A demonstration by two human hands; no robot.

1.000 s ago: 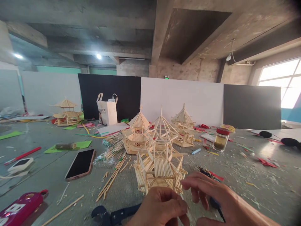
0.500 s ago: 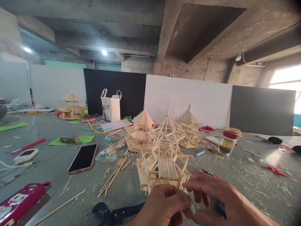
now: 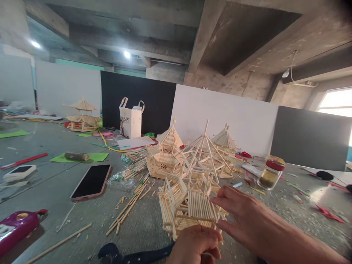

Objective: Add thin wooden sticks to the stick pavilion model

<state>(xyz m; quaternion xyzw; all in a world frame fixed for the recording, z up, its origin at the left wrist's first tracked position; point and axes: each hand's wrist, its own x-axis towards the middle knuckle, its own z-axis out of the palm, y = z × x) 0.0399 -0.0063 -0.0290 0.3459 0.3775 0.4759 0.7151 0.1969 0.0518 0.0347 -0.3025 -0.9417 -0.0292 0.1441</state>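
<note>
In front of me stands an unfinished pavilion model (image 3: 200, 205) built of thin wooden sticks, with a slatted panel facing me. My left hand (image 3: 196, 245) is closed at its near lower edge, thumb and fingers pressed together; what they pinch is hidden. My right hand (image 3: 239, 209) reaches to the model's right side, thumb and fingers apart, the fingertips at the edge of the slatted panel. Just behind stands a bare roof frame of sticks (image 3: 205, 154). A dark blue cutter-like tool (image 3: 132, 256) lies left of my left hand, partly covered by it.
Finished stick pavilions (image 3: 170, 141) stand behind. Loose sticks (image 3: 129, 209), a phone (image 3: 91, 182), a purple tape-measure-like tool (image 3: 19, 231) and a wooden piece on green paper (image 3: 96, 157) lie left. At right are a red-lidded jar (image 3: 271, 175) and scattered scraps. A paper bag (image 3: 131, 123) stands farther back.
My right hand has moved from beside my left fingers up to the model's right side. My left hand stays closed near its front edge. The view has tilted slightly.
</note>
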